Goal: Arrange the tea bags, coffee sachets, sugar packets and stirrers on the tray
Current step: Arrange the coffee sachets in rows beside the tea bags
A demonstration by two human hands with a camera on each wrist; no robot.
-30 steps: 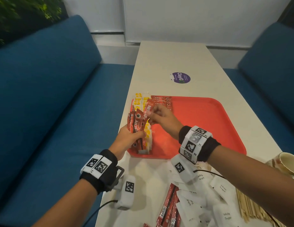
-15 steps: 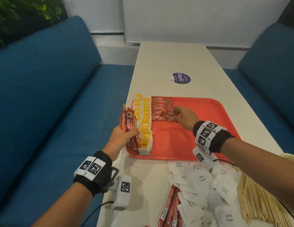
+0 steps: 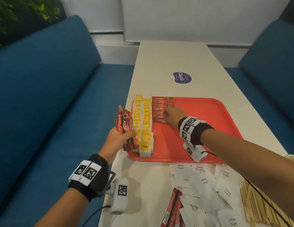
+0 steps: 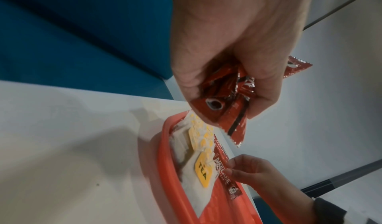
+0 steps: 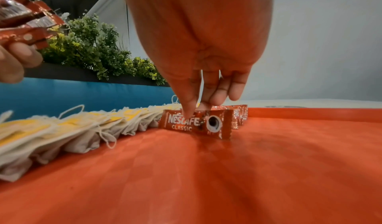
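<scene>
Red coffee sachets (image 3: 125,126) sit bunched in the left hand (image 3: 117,140), fingers and thumb curled round the bundle, held just off the tray's left edge, over the table's left edge. Left wrist view shows what the head view hides: the grip from below, sachet ends fanning out under the thumb (image 4: 264,87).

Orange-red tray (image 3: 200,112) lies on the white table (image 3: 167,59). Along the tray's left edge: two overlapping rows of tea bags (image 3: 145,122) with yellow tags, running from far edge to near edge. Just right of them, at the far-left corner, a short row of laid coffee sachets (image 3: 161,105).

Right hand (image 3: 173,114) is down on the nearest sachet of that row. Head view only shows the back of the hand. Right wrist view gives the contact: thumb and fingertips (image 5: 189,111) pinch the top edge of the Nescafe sachet (image 5: 196,123), which stands on its long edge on the tray floor, touching the row behind it. Remaining fingers loosely bent, not spread.

Off the tray, near the table's near edge (head view only): a few more coffee sachets (image 3: 173,208), a loose pile of white sugar packets (image 3: 207,185), wooden stirrers (image 3: 257,205) at the right edge. Purple sticker (image 3: 182,77) beyond the tray's far edge. Blue benches (image 3: 44,104) flank the table.
</scene>
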